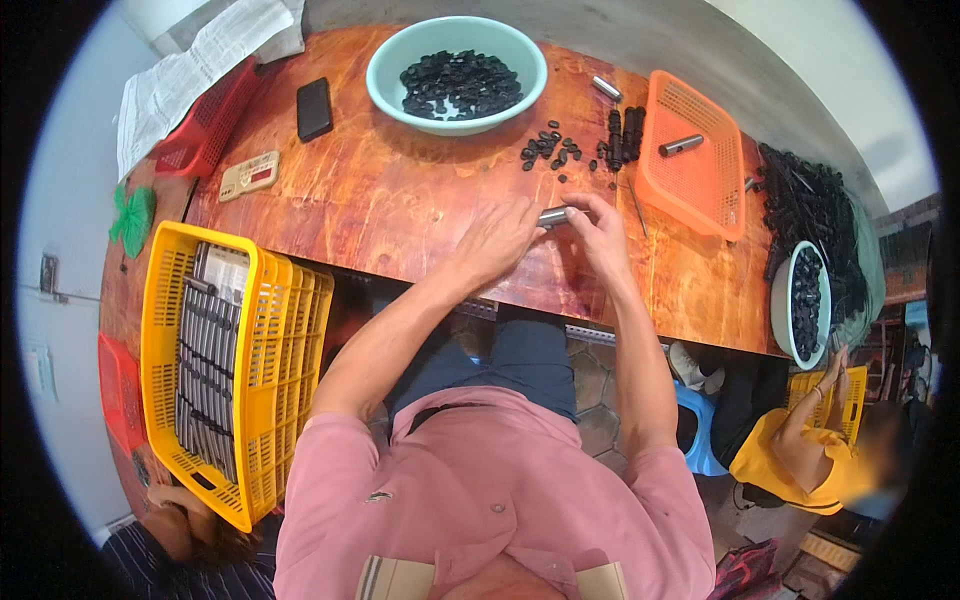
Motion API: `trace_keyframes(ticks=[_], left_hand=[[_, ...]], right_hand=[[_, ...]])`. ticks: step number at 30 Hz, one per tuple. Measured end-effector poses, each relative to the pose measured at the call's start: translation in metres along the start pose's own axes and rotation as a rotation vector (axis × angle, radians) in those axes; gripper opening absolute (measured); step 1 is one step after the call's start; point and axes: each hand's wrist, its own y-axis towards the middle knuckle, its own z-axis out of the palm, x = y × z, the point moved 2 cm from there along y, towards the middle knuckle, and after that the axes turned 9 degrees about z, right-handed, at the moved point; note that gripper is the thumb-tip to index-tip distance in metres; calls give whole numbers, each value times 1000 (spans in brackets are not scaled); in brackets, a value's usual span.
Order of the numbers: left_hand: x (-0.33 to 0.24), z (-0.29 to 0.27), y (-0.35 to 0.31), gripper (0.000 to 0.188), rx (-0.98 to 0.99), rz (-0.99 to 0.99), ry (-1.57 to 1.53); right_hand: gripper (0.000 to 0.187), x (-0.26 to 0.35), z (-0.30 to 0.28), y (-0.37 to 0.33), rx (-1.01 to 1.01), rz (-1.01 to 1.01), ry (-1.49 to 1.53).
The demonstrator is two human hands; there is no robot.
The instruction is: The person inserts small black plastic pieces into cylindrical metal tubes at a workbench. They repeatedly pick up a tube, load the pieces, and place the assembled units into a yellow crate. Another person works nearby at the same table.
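Over the front part of the wooden table, a short silver metal tube (552,216) lies crosswise between my two hands. My left hand (502,238) closes around its left end, and the fingers of my right hand (598,232) pinch the right end. What the fingertips cover at each end is hidden. Just beyond the hands, several small black plastic caps (546,150) are scattered on the tabletop. Another silver tube (606,88) lies farther back, left of an orange basket (690,205) that has a tube (681,145) in it. Black ribbed rods (627,135) lie beside that basket.
A pale green bowl (384,95) of black pieces stands at the back. To the left are two phones (314,110), a red basket (205,125) and a yellow crate (290,370) of metal tubes. At right sit black strips (810,200), another bowl (783,300) and a person in yellow (770,450).
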Motion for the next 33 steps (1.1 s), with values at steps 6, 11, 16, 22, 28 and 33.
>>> trace_keyframes(ticks=[6, 11, 16, 22, 28, 33], left_hand=[[17, 21, 7, 33, 11, 149, 173], [10, 23, 4, 35, -48, 44, 52], [5, 17, 4, 30, -29, 46, 31], [3, 18, 7, 31, -32, 64, 46], [6, 17, 13, 28, 3, 88, 74], [9, 21, 12, 27, -17, 58, 11]], right_hand=[[24, -36, -5, 24, 22, -21, -8], [24, -41, -4, 16, -14, -75, 3], [24, -43, -5, 12, -47, -98, -29], [24, -35, -9, 23, -81, -131, -162], [29, -11, 26, 61, -493, -247, -746], [25, -17, 31, 62, -568, -210, -828]])
